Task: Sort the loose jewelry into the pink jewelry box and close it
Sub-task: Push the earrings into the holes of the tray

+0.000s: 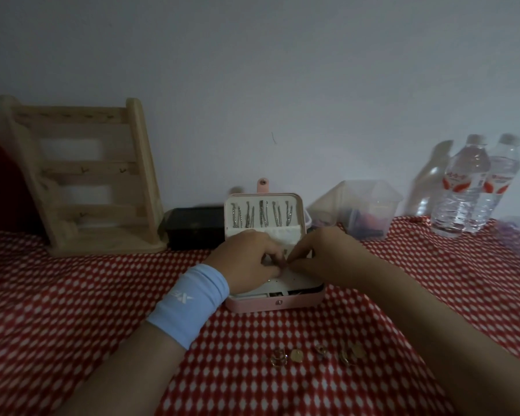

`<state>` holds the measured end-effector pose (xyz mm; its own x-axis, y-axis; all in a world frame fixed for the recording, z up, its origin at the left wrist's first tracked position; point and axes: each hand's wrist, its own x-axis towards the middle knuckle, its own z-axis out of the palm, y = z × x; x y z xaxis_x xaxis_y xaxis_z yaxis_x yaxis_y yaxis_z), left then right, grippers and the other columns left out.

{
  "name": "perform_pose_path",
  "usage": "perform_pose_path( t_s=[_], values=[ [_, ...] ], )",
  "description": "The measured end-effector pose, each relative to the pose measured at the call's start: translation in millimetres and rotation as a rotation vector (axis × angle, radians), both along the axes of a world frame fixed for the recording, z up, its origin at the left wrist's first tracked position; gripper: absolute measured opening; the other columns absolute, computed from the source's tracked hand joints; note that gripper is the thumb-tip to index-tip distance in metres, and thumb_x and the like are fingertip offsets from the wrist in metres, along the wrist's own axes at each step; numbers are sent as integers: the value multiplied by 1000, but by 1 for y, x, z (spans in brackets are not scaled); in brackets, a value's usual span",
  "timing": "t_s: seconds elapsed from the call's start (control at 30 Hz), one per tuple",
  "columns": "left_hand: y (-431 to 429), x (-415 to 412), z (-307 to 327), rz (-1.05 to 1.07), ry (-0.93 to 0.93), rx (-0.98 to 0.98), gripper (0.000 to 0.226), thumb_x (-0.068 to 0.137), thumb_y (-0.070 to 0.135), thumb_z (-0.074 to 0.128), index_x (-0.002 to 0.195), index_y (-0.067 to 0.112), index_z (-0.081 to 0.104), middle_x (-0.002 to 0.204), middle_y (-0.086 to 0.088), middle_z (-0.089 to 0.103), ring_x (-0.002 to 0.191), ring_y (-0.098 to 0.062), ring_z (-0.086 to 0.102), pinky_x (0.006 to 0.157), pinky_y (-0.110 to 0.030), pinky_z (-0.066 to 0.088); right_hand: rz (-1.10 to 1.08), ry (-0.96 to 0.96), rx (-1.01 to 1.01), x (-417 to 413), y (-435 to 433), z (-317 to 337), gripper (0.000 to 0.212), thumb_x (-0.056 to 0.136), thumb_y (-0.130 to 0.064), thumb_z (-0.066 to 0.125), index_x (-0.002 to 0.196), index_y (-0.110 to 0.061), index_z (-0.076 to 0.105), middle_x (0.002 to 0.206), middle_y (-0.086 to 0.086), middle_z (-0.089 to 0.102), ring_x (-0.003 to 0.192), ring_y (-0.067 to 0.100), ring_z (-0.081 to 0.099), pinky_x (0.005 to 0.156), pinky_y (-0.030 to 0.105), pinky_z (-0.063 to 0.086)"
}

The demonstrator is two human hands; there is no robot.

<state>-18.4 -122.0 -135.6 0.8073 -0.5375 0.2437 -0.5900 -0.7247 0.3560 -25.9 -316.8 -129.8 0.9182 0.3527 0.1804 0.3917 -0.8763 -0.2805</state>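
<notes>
Open pink jewelry box (276, 304); left hand (246, 259), right hand (321, 253) above it; both grips pinch small piece (284, 254)

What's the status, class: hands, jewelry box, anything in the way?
Left hand, right hand: fingertips together over the open pink jewelry box, grip too dim to tell. Gold pieces loose on the cloth in front. Only the hands block the lid.

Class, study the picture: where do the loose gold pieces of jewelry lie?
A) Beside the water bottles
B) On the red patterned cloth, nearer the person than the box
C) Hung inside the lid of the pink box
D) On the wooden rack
B: the gold pieces lie in a loose row on the red cloth, on the near side of the open pink box.
</notes>
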Motion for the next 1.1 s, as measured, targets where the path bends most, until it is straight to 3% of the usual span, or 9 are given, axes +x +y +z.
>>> perform_pose_path(
  t_s=[0.1, 0.2, 0.3, 0.4, 0.57, 0.7, 0.87, 1.1],
  values=[
    [1, -6, 1, 6, -37, -37, 13, 87, 28, 68, 97, 32, 75, 105, 13, 63, 103, -7, 51, 94, -26, 41, -48, -29, 20, -8, 2, 6, 19, 95, -34, 66, 110, -29, 76, 110, -12, 74, 86, 1, 63, 76, 14, 49],
    [6, -18, 6, 11, -90, -89, 7, 87, 29, 67, 91, 32, 72, 100, 15, 62, 101, -5, 51, 93, -29, 45, -33, -96, 60, -23, 2, 12, 21, 96, -35, 63, 112, -28, 75, 113, -10, 73, 90, 2, 65, 80, 19, 54],
    [14, -45, 12, -1, -16, -120, 0, 86, 30, 68, 87, 30, 68, 85, 17, 61, 82, 1, 56, 82, -26, 51, 96, 15, 22, -42, 6, 19, 16, 94, -34, 67, 105, -28, 76, 103, -13, 74, 78, -5, 62, 75, 12, 50],
    [21, -75, 10, -23, 106, -8, 10, 85, 40, 68, 88, 31, 66, 84, 17, 63, 77, 2, 60, 76, -23, 54, 211, 164, -78, -60, 15, 20, 15, 93, -29, 68, 106, -28, 76, 103, -14, 74, 85, -5, 64, 80, 10, 46],
    [30, -99, -6, -62, 269, 135, 22, 78, 50, 72, 87, 30, 69, 84, 14, 67, 76, -3, 63, 75, -29, 58, 224, 268, -130, -80, 27, 11, 18, 89, -31, 70, 106, -30, 78, 101, -15, 75, 88, 1, 67, 89, 28, 57],
    [31, -107, -17, -46, 229, 106, 16, 77, 48, 74, 72, 34, 67, 81, 16, 67, 75, -1, 62, 77, -29, 56, 230, 302, -207, -96, 36, 8, 19, 85, -35, 74, 102, -30, 79, 101, -11, 74, 89, 7, 67, 89, 32, 58],
    [35, -109, -24, -19, 165, 74, 16, 87, 38, 68, 96, 29, 77, 99, 14, 70, 88, -2, 63, 87, -30, 53, 189, 244, -149, -101, 40, 0, 18, 87, -29, 74, 104, -28, 78, 102, -11, 75, 90, 6, 67, 89, 30, 56],
    [39, -110, -25, 11, 175, -17, 17, 90, 39, 63, 97, 30, 76, 96, 17, 70, 86, 2, 62, 88, -29, 52, 157, 207, -87, -95, 42, -7, 17, 90, -31, 70, 105, -27, 77, 100, -9, 73, 87, 7, 66, 87, 30, 57]
  ],
)
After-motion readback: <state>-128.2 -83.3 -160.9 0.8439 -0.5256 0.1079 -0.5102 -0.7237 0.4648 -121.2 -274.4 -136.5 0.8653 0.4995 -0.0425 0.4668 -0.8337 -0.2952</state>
